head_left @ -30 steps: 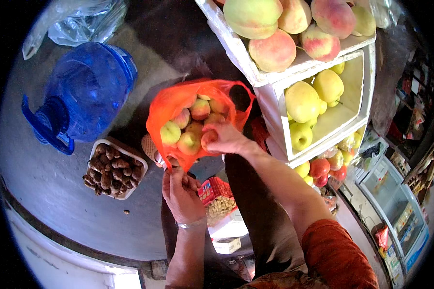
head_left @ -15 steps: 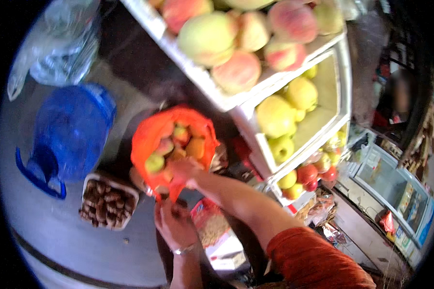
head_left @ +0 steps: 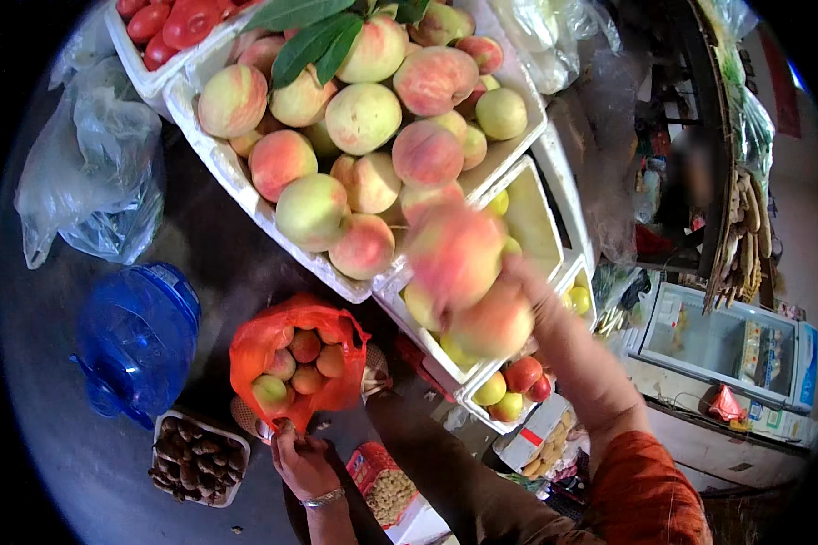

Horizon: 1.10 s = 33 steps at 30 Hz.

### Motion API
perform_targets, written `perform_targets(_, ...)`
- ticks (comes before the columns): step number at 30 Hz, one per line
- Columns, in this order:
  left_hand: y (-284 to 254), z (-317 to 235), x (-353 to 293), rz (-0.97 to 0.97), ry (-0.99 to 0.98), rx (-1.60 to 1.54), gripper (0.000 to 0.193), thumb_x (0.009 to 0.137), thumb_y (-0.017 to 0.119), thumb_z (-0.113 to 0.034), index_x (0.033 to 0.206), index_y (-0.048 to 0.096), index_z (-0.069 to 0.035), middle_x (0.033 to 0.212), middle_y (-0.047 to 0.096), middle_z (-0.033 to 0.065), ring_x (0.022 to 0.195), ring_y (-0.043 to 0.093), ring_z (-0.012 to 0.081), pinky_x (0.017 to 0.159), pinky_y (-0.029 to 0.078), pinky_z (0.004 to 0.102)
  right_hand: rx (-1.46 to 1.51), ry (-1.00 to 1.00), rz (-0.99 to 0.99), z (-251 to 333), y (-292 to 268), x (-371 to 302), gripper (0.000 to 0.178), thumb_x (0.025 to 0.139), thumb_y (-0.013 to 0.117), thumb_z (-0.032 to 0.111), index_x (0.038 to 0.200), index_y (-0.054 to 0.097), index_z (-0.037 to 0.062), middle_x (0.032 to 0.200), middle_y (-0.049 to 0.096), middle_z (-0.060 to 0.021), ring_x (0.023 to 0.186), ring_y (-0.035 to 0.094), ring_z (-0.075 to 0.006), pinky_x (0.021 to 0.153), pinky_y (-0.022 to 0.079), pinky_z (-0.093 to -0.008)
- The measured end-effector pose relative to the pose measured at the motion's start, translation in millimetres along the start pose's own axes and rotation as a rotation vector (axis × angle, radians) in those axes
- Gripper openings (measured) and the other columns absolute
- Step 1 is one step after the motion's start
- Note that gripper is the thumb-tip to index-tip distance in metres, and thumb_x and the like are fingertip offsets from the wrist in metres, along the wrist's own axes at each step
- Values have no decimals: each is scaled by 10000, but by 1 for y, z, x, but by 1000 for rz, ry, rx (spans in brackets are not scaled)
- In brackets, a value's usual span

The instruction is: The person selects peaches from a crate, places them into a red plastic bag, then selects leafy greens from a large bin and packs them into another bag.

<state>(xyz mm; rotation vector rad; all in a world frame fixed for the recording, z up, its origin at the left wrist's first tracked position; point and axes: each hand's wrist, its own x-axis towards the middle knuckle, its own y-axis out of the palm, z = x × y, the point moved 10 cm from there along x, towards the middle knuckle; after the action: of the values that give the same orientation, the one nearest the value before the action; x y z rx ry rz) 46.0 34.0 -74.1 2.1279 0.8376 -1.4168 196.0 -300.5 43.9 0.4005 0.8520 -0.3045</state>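
Observation:
My left hand (head_left: pixel 303 463) pinches the near rim of a red plastic bag (head_left: pixel 334 398), whose mouth gapes. Inside the bag lie several peaches (head_left: pixel 305 347). Out to the right, my right hand (head_left: pixel 532 295) grips large peaches; two show, an upper peach (head_left: pixel 454 250) and a lower peach (head_left: pixel 493 320), both smeared by motion. They hang over the near corner of a white foam box (head_left: pixel 277 218) heaped with big peaches (head_left: pixel 362 118), some with green leaves. My right fingers are mostly hidden behind the fruit.
Left stand a blue water jug (head_left: pixel 141 345), clear plastic bags (head_left: pixel 100 173) and a small tray (head_left: pixel 239 486) of dark brown pods. Red fruit (head_left: pixel 189 23) fills a box at the top. White boxes with yellow fruit (head_left: pixel 490 389) and red apples (head_left: pixel 523 374) sit right, before a glass-topped freezer (head_left: pixel 718 331).
My right hand has left the bag and swung up and right, now with peaches in it. My left hand stays on the bag's rim. The view has shifted, showing more of the peach box.

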Motion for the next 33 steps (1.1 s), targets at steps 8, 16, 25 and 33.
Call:
perform_targets(8, 5, 9, 2, 16, -23, -45, 152, 835, 592, -171, 739, 497, -102, 583, 454, -1, 462, 460, 129, 451, 389, 272, -610, -551, -54, 239, 5, 90, 475, 881, 603, 324, 1238, 497, 30, 1047, 633, -113, 953, 628, -196, 810, 529, -322)
perform_targets(16, -4, 5, 0, -55, -28, -47, 116, 844, 584, -152, 768, 500, -131, 607, 453, -15, 479, 448, 111, 449, 364, 250, -727, -1109, -248, 255, 36, 51, 385, 851, 612, 154, 1212, 548, 37, 1061, 625, -70, 981, 580, -148, 859, 438, -300)
perform_targets(25, -2, 9, 2, -45, -68, -60, 69, 869, 573, -137, 836, 531, -94, 638, 452, -6, 511, 440, 129, 500, 386, 281, -1203, -414, 426, -111, 127, 44, 320, 792, 619, 63, 1102, 543, 44, 1023, 555, -179, 921, 592, -349, 797, 497, -406)
perform_targets(33, -7, 1, -7, 60, 41, 72, 234, 804, 506, 47, 1029, 553, 7, 855, 473, 70, 618, 510, 138, 575, 424, 245, -1327, -49, 280, -294, 116, 105, 617, 720, 712, 301, 1232, 468, 57, 1143, 544, -208, 1012, 560, -390, 869, 463, -431)
